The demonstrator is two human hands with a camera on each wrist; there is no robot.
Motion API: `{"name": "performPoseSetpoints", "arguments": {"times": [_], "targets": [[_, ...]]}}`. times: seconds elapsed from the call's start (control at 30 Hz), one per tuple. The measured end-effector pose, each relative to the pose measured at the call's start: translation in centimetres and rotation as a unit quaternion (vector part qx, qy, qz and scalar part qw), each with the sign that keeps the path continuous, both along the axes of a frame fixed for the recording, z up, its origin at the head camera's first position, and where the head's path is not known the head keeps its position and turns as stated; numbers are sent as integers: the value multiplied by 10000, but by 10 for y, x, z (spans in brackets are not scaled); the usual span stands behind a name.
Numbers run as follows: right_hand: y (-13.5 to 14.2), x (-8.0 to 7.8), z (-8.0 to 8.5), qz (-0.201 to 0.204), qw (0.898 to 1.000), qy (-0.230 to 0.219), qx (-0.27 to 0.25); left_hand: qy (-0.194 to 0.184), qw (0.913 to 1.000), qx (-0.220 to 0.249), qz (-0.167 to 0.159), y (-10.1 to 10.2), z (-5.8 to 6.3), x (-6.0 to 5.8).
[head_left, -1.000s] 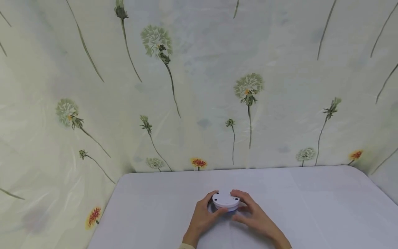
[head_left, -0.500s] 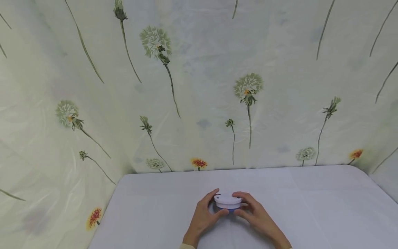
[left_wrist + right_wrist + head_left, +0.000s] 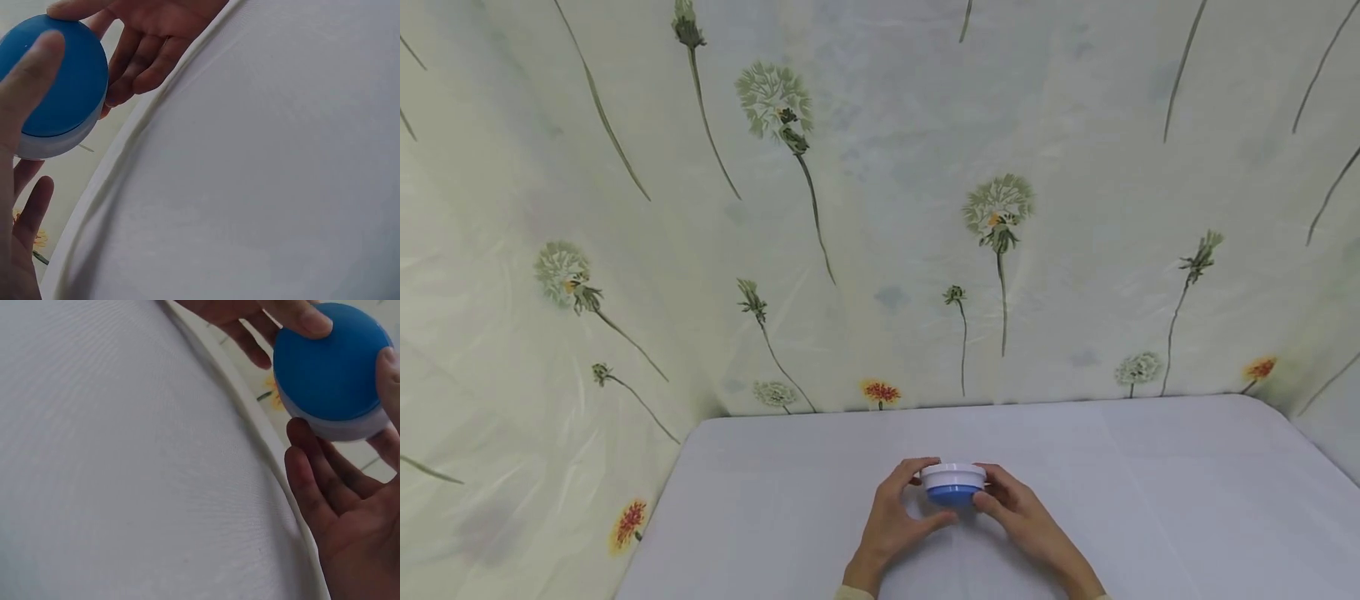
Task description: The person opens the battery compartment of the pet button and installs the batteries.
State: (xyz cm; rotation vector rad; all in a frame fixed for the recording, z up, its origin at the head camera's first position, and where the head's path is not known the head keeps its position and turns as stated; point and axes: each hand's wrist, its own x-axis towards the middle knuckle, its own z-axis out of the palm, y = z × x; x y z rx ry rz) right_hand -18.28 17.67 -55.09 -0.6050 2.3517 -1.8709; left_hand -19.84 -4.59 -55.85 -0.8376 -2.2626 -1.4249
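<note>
A round, thick disc [image 3: 952, 477], white on one half and blue on the other, is held up between both hands above the table. It is tilted so that its blue side shows below the white rim. My left hand [image 3: 891, 521] spans its left side, fingers at the far rim and thumb lower in front. My right hand [image 3: 1026, 521] grips the right side, thumb at the blue part and fingers behind. In the left wrist view, the left thumb overlaps the smooth blue face [image 3: 75, 87]. From the right wrist, both thumbs show over the blue face [image 3: 331, 369].
A white cloth covers the table [image 3: 1150, 500], which has rounded far corners. Behind and to the left hangs a pale curtain [image 3: 880, 208] printed with dandelions and orange flowers, meeting the table's far edge.
The disc has tipped so its white top with black dots has turned away and more blue shows. The right thumb has come up onto its side; the left thumb now sits lower, apart from the white rim.
</note>
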Motion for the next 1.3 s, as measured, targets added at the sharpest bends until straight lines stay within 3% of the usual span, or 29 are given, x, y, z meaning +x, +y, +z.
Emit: {"name": "performPoseSetpoints", "arguments": {"times": [0.1,0.27,0.43,0.57,0.73,0.87,1.03,1.3], "targets": [[0,0,1,56,9999,-98,58,-39,10000,67,41,0,-1,1],[-2,1,5,-103,9995,-114,290,-436,9984,346,110,0,-2,1],[-2,3,12,-523,9947,645,599,-1264,9893,563,467,1,1,1],[-2,5,18,-610,9857,1291,897,-1841,9785,729,583,2,5,2],[-5,7,23,-428,9709,2004,1238,-2221,9671,1185,359,1,21,8],[-8,7,20,-404,9610,2312,1461,-2502,9579,1402,106,0,36,12],[-14,6,16,-582,9501,2497,1776,-2723,9483,1619,-197,-1,37,11],[-19,4,16,-1025,9311,2870,2007,-2572,9489,1659,-768,-6,26,7]]}}
